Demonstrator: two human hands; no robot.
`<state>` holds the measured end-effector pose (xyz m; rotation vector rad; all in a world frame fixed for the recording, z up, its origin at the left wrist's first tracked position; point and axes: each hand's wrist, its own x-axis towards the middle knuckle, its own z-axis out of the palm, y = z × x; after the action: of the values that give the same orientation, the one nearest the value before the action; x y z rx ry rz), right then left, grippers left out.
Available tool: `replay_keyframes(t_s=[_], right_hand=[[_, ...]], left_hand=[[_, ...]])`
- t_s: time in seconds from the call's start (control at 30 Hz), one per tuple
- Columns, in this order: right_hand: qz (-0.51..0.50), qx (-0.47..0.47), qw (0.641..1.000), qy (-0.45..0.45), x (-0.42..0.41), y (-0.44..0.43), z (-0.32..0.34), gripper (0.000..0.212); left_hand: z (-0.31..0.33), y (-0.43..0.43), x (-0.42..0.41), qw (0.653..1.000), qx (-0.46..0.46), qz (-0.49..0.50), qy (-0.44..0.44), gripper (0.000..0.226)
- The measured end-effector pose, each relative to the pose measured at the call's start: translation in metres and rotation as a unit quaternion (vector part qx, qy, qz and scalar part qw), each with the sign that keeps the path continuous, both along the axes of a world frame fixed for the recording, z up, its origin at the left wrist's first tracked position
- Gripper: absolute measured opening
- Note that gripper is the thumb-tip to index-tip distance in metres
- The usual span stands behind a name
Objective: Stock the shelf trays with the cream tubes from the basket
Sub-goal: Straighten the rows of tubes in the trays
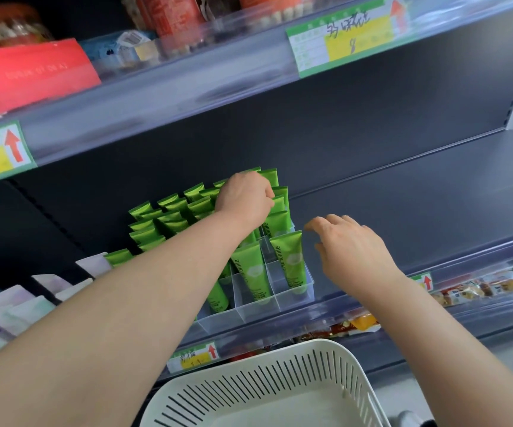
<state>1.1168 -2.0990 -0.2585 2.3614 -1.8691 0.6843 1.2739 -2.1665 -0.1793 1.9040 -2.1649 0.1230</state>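
**A:** What is sitting nearest the camera?

**B:** A white slotted basket [267,386] is sitting lowest in view, below the shelf. The part of its floor that is showing is looking bare; no tubes are visible in it.

**A:** And the hands?

**B:** The right hand [353,248] is hovering just right of the clear divided tray [295,291], fingers spread and loose, gripping nothing. The left hand [244,200] is reaching further back, fingers curled down among the rear tubes. Whether it is pinching one or only pressing it straight, I cannot tell.

**A:** Where are the cream tubes?

**B:** The green cream tubes [292,260] are standing cap-down in the tray's compartments on the dark shelf [403,192], flat crimped ends up. A few front compartments are standing open. Pale sachets [18,306] are lying to the left.

**A:** How would a tube handle?

**B:** Judging by looks, each is light, soft-walled and smooth, so likely to dent or slip if squeezed mid-body. The stiff crimped top seems the best place to pinch, since neighbours are crowding the sides.

**A:** Anything further off?

**B:** A red box [30,75] is lying on the shelf above.
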Motion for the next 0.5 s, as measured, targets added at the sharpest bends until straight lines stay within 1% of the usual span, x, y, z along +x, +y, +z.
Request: replay_keyframes(t_s=[0.13,0.27,0.37,0.43,0.5], right_hand=[[-0.008,-0.014,1.0,-0.006,0.0,0.001,0.001,0.043],[-0.013,-0.029,0.999,-0.028,0.003,0.005,0.009,0.046],[0.002,-0.049,0.998,-0.048,0.014,0.011,0.02,0.047],[0.024,-0.074,0.995,-0.07,0.024,0.014,0.029,0.043],[0.061,-0.099,0.99,-0.079,0.034,0.016,0.038,0.032]], left_hand=[[-0.003,0.001,0.0,1.0,0.015,0.001,0.009,0.015],[0.009,0.008,0.011,0.998,-0.008,-0.017,0.064,0.016],[0.019,0.015,0.026,0.997,-0.022,-0.011,0.075,0.015],[0.024,0.019,0.038,0.996,-0.023,-0.011,0.083,0.013],[0.026,0.024,0.049,0.996,-0.014,-0.019,0.081,0.01]])
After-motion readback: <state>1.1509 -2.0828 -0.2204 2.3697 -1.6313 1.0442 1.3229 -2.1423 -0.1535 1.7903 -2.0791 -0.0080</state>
